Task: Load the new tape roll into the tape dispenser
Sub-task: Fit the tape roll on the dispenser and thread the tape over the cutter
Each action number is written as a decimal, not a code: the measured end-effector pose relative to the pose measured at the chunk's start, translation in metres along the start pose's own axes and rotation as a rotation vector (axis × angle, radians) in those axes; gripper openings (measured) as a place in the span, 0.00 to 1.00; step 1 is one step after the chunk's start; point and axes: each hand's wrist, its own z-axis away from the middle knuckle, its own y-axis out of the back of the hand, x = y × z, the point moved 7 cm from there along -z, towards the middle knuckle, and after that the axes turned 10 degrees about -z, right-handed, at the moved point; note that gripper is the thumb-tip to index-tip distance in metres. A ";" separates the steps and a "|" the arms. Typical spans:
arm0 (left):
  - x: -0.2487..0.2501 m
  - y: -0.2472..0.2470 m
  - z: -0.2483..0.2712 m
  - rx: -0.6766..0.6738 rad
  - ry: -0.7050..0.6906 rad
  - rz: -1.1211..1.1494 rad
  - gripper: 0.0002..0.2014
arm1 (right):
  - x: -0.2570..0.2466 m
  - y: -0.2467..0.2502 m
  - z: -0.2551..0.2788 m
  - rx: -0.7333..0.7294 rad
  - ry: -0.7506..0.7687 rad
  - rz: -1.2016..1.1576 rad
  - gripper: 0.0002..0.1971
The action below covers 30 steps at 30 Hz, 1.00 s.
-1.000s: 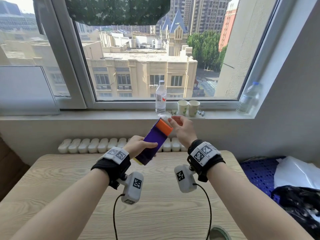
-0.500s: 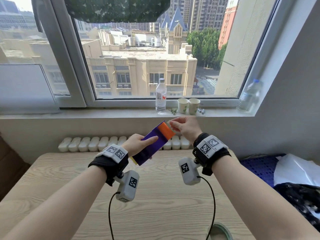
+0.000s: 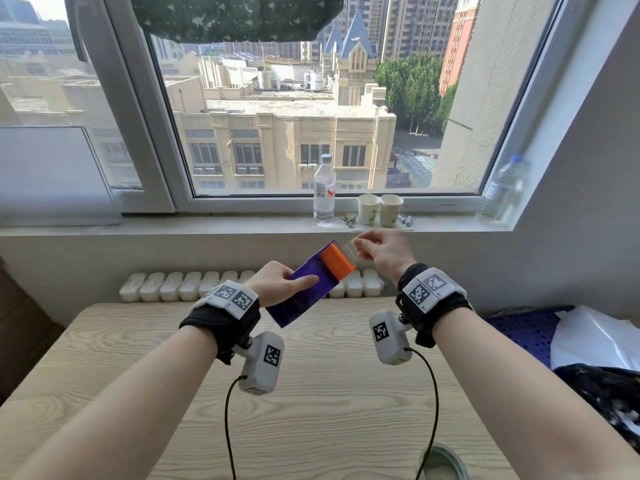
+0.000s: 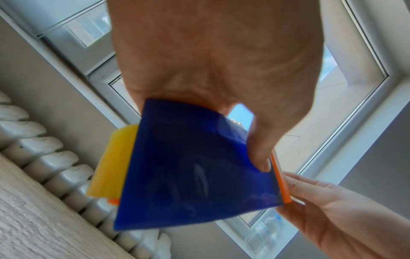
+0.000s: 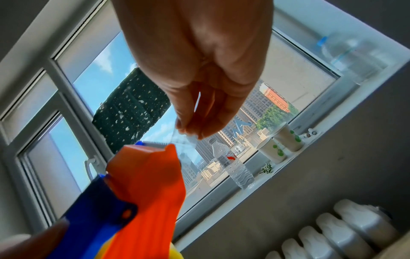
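The left hand (image 3: 277, 284) grips the tape dispenser (image 3: 304, 289) by its blue body, thumb laid flat across the upper face, and holds it in the air above the far edge of the wooden table (image 3: 311, 410). The orange nose points up and to the right, toward the windowsill (image 3: 207, 225). The right hand (image 3: 384, 252) pinches the free end of the clear tape (image 3: 348, 249) between thumb and fingertips just beyond that nose.

Compared with a second ago, the dispenser has tipped flatter and the right hand has moved off to the right, so a short strip of tape now spans the gap between the orange nose and the fingers. Half a second ago the fingers were still close against the nose. The wrist view shows the strip running up from beside the serrated blade (image 5: 153, 142).

That suggests the roll is already seated inside the body (the roll itself is hidden; only a yellow part (image 4: 113, 161) shows at the near end) and the tape is being drawn through the front. What likely remains is to lay the strip over the blade and tear or press it down.

A water bottle (image 3: 324, 188) and two paper cups (image 3: 380, 210) stand on the sill behind the hands.
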 end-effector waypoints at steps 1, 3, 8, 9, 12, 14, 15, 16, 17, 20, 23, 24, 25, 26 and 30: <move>0.000 0.001 -0.001 0.008 0.006 -0.016 0.18 | -0.001 -0.001 0.002 -0.009 0.020 0.001 0.06; -0.001 0.002 -0.002 0.022 0.018 -0.036 0.19 | -0.004 -0.004 0.005 -0.017 0.063 -0.001 0.06; -0.004 0.002 -0.003 0.002 0.033 -0.022 0.18 | -0.003 -0.005 0.008 0.009 0.096 0.024 0.04; -0.004 0.002 -0.003 -0.001 0.033 -0.018 0.18 | -0.003 -0.004 0.008 0.012 0.093 0.025 0.05; -0.003 0.001 -0.003 0.003 0.031 -0.029 0.18 | -0.003 -0.006 0.008 0.015 0.094 0.036 0.04; -0.002 0.001 -0.003 0.013 0.035 -0.058 0.18 | -0.002 -0.009 0.009 0.001 0.093 0.038 0.04; -0.002 0.002 -0.003 0.019 0.040 -0.070 0.19 | -0.001 -0.011 0.010 -0.012 0.094 0.042 0.04; -0.002 0.002 -0.004 0.023 0.044 -0.078 0.19 | -0.001 -0.013 0.011 -0.026 0.105 0.057 0.04; -0.002 0.002 -0.005 0.026 0.049 -0.082 0.20 | -0.001 -0.014 0.012 -0.040 0.121 0.081 0.04; -0.002 0.003 -0.006 0.058 0.069 -0.100 0.20 | -0.004 -0.018 0.016 -0.054 0.155 0.118 0.04; -0.002 0.001 -0.008 0.080 0.087 -0.112 0.21 | -0.008 -0.019 0.017 -0.023 0.230 0.199 0.04; -0.002 0.000 -0.008 0.082 0.091 -0.105 0.21 | -0.009 -0.019 0.017 -0.015 0.265 0.230 0.04; -0.002 -0.001 -0.009 0.086 0.096 -0.091 0.22 | -0.009 -0.019 0.018 -0.014 0.290 0.252 0.04; -0.002 -0.001 -0.010 0.098 0.107 -0.074 0.24 | -0.010 -0.020 0.019 -0.022 0.312 0.267 0.04; -0.011 0.000 -0.011 0.154 0.186 -0.144 0.27 | -0.028 -0.034 0.029 -0.095 0.433 0.293 0.05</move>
